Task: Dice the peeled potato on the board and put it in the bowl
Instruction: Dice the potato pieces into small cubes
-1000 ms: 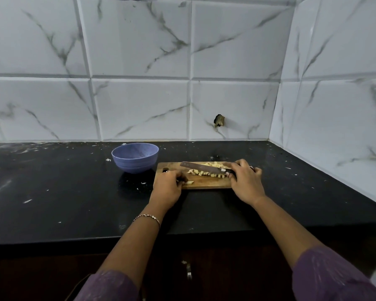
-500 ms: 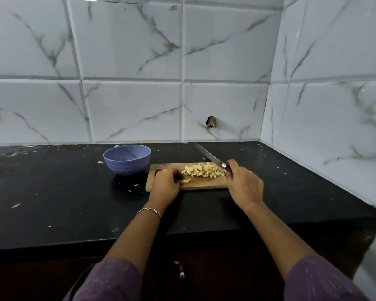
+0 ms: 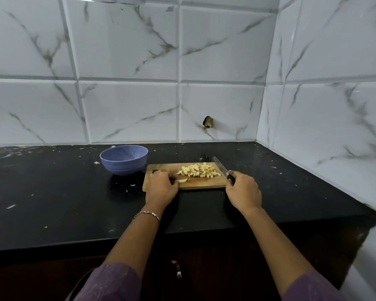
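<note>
A heap of pale diced potato (image 3: 199, 170) lies on the wooden cutting board (image 3: 204, 183), toward its right half. One loose potato piece (image 3: 182, 181) sits by my left hand (image 3: 161, 187), which rests curled on the board's left end. My right hand (image 3: 243, 190) grips the dark handle of a knife (image 3: 221, 168) at the board's right edge, the blade pointing away toward the wall. A blue bowl (image 3: 124, 160) stands on the counter just left of the board; I see nothing inside it.
The black counter (image 3: 52, 203) carries scattered white specks and scraps. White marble tile walls close the back and right side, forming a corner (image 3: 262, 127). The counter's front edge (image 3: 139, 242) runs below my forearms, with a dark cabinet under it.
The knife lay flat across the potato pieces a second ago; my right hand has swung it off to the board's right edge, blade pointing at the wall. The potato heap now shows uncovered.
</note>
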Action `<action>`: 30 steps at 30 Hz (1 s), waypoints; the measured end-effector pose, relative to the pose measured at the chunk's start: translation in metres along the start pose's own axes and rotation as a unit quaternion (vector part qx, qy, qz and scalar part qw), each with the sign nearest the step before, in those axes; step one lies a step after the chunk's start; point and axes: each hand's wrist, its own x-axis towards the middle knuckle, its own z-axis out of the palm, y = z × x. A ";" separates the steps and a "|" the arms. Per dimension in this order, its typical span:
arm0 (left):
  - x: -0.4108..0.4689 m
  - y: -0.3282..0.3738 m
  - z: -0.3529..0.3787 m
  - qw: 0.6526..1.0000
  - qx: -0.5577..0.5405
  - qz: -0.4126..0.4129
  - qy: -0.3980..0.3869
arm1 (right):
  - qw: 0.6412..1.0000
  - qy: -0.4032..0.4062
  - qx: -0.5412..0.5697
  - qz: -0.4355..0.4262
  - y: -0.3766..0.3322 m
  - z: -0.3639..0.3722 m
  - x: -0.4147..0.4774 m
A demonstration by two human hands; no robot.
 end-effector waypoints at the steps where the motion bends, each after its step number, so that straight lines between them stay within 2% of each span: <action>1: 0.000 0.000 0.000 1.000 0.001 0.000 -0.002 | 1.000 -0.005 -0.003 -0.001 0.000 0.000 -0.002; 30: 0.012 -0.014 0.017 1.000 -0.004 0.008 -0.029 | 0.984 -0.029 -0.126 -0.123 -0.018 0.023 0.007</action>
